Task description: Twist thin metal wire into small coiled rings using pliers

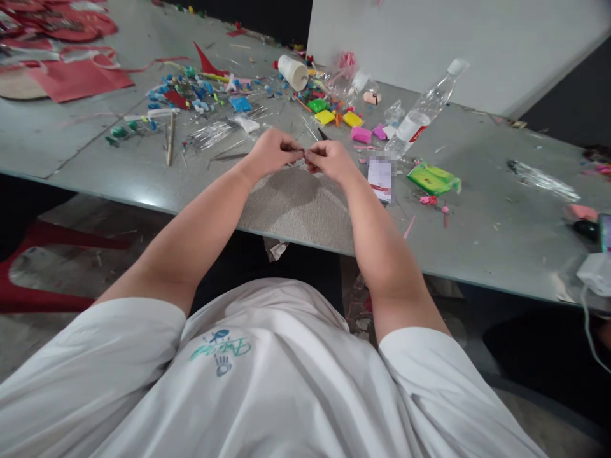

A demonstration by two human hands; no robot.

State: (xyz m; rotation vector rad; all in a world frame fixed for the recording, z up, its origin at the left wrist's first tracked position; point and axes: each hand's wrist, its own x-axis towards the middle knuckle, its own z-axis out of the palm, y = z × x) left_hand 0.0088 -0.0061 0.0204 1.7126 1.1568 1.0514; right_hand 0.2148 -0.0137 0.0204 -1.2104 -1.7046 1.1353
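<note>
My left hand (273, 151) and my right hand (329, 159) meet fingertip to fingertip above the table, both closed in a pinch. Between the fingertips is something small and dark that I cannot make out. A bit of red shows under the right fingers. Below the hands lies a grey textured mat (305, 207) at the table's front edge. Just beyond my right hand is a black pointed tool (323, 134). Close to my left hand lie a white packet (247, 123) and a heap of thin clear strips (214, 133).
A clear plastic bottle (422, 114) stands right of the hands, near a phone-like rectangle (380, 179) and a green packet (433, 178). Yellow clay packs (352, 119), a tipped white tub (293, 72) and blue pieces (179, 89) lie farther back. A red stool (42, 267) is at left.
</note>
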